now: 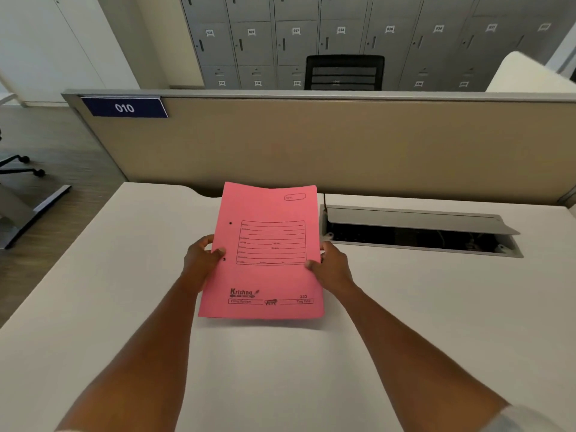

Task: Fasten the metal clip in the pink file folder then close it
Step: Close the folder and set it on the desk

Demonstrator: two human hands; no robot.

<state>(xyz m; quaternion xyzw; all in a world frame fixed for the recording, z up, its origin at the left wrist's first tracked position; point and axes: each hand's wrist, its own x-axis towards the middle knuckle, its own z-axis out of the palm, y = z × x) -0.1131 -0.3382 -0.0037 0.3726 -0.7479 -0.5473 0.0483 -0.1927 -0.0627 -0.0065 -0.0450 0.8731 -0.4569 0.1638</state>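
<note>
A white desk (93, 307) fills the lower view, backed by a beige partition (311, 145) with grey numbered lockers (296, 42) beyond it. The left hand (201, 260) grips the left edge of the pink file folder (265, 254), thumb on the printed cover and fingers curled underneath; the right hand (332, 265) pinches the opposite edge in the same way, thumb on top. Between them the folder is held shut and a little above the desk, its far end raised and its near edge casting a shadow on the surface. Two punched holes (230, 223) show near the left margin, but the metal clip itself is not visible (presumably inside the cover, though this cannot be confirmed). Just to the right, an open cable tray (420, 232) is sunk into the desk, its lid propped up. Judging from the closed cover, the fastening step seems not yet begun. The next move likely calls for laying the folder flat, opening the cover from the right edge, and finding the clip by the holes.
</note>
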